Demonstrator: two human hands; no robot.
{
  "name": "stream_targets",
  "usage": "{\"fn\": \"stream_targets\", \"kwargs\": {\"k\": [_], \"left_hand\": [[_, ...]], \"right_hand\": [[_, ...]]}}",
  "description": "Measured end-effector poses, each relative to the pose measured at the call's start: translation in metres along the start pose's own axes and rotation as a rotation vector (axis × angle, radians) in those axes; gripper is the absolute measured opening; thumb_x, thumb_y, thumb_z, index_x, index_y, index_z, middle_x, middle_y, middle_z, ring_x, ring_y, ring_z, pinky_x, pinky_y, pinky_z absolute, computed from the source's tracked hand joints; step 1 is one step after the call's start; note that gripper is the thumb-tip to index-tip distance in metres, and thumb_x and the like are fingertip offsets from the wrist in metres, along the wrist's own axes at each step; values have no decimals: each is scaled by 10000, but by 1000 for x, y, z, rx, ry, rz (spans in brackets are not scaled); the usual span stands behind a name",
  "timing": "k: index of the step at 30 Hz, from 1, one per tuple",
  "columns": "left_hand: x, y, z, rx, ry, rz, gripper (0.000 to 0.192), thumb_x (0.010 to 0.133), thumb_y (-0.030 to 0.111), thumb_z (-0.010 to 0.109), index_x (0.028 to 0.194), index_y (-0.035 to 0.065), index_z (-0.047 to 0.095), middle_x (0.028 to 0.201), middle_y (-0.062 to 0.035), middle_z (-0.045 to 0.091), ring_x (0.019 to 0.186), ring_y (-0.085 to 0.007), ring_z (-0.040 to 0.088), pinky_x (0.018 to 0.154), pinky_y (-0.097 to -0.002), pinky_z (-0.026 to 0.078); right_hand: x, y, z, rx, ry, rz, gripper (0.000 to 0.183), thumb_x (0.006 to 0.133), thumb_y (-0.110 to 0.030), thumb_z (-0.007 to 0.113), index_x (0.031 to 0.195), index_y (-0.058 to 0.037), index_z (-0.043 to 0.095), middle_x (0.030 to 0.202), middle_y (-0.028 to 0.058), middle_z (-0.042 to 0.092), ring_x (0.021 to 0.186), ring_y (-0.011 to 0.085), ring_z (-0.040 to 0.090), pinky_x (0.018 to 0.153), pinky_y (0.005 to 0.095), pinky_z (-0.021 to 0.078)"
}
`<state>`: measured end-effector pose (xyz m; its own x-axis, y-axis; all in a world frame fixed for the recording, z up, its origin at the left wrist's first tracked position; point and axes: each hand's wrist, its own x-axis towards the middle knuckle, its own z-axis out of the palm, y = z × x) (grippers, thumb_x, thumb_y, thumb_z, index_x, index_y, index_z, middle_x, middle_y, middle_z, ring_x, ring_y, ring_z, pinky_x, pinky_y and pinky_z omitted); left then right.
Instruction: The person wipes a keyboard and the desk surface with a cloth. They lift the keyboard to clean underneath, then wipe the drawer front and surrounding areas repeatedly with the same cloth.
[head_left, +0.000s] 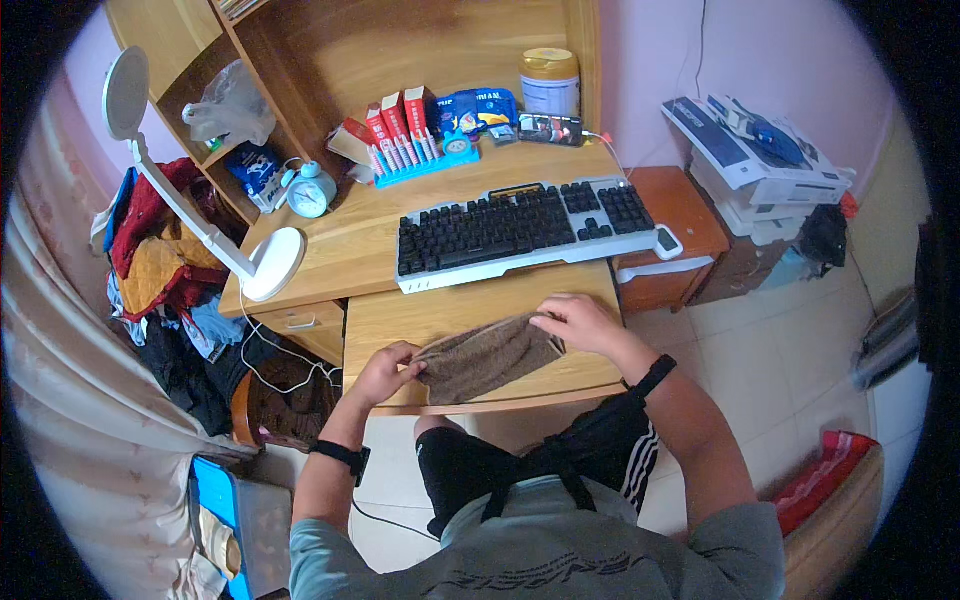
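A brown cloth (484, 360), apparently folded lengthwise, is stretched between my two hands over the pull-out wooden shelf (382, 313) of the desk. My left hand (388, 371) pinches its left end between thumb and fingers. At the upper right corner, my right hand (574, 322) grips the cloth the same way. Its lower edge lies close to the shelf's front edge. Beyond the cloth, a black and silver keyboard (517, 229) sits at a slant on the desktop, apart from both hands.
On the desk stand a white lamp (274, 264), a blue alarm clock (309, 191), a blue counting rack (427, 166), red books (405, 112), a propped phone (550, 129) and a gold-lidded tub (550, 82). Clothes (169, 262) are heaped at left; boxes (757, 150) are stacked at right.
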<state>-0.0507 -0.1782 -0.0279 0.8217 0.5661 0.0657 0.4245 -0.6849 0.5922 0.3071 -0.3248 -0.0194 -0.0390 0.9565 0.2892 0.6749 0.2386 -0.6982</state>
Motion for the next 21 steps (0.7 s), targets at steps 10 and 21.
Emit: {"fn": "stream_targets", "kwargs": {"k": [10,21], "left_hand": [[-10,24,-23,-223,201,-121,194,960,187,653,933,-5,658,835,-49,640,814,-127,596,737,-289,486],[-10,47,-39,-110,401,-18,182,936,158,669,881,-13,645,841,-94,634,797,-181,606,758,-313,487]], "right_hand": [[-1,-12,-15,94,25,107,280,918,-291,682,881,-19,625,817,146,640,745,324,617,675,405,483],[-3,-24,-25,47,123,-80,233,899,-266,701,954,-42,671,808,127,661,698,281,623,646,382,492]]}}
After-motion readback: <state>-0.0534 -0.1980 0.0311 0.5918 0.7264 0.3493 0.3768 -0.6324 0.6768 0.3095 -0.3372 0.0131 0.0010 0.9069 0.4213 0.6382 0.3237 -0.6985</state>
